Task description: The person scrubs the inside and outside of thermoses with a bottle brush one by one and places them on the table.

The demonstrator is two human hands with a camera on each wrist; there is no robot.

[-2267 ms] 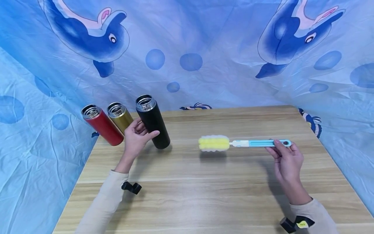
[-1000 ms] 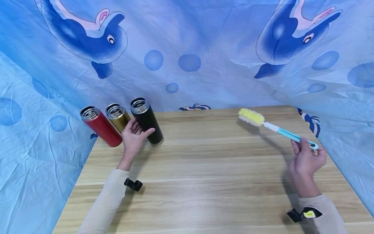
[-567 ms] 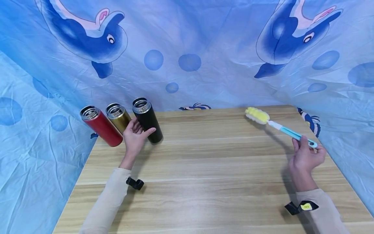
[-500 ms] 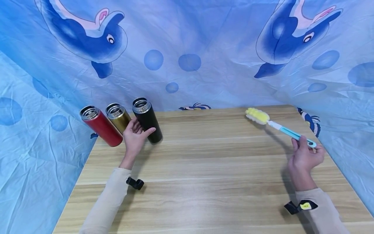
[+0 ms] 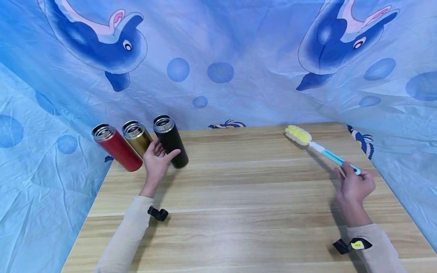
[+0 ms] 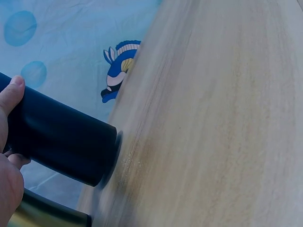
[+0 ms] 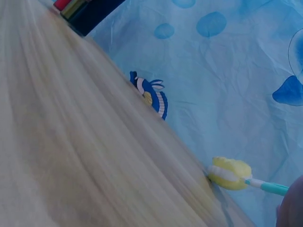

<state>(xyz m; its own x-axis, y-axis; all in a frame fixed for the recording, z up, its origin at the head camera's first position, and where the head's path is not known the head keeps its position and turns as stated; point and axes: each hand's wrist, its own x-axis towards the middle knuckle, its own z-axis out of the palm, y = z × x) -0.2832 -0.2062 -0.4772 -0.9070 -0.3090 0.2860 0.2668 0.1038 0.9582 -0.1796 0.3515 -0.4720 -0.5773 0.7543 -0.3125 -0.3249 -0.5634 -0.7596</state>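
Left hand: your left hand (image 5: 155, 161) is curled around the lower body of the black flask (image 5: 170, 141); the thumb lies on its right side, and in the left wrist view the thumb tip (image 6: 10, 92) presses on the dark wall.
Black flask: it stands upright on the wooden table (image 5: 239, 204), open mouth up, base on the wood.
Beside the left hand: the gold flask (image 5: 136, 136) is just behind your fingers, touching or almost touching the black one; the red flask (image 5: 114, 146) stands further to the left.
Right hand: your right hand (image 5: 355, 185) pinches the end of the bottle brush (image 5: 321, 148) handle, fingers closed on it.
Brush: it points away from your right hand, toward the far edge; the yellow sponge head (image 7: 229, 173) seems to rest on or just above the table, I cannot tell which.
Step in hand: I judge that the flask and the brush are each put to their own side.
Next move: probably both hands must let go gently, so the flask does not tip.
Around: blue dolphin cloth (image 5: 218, 57) behind.
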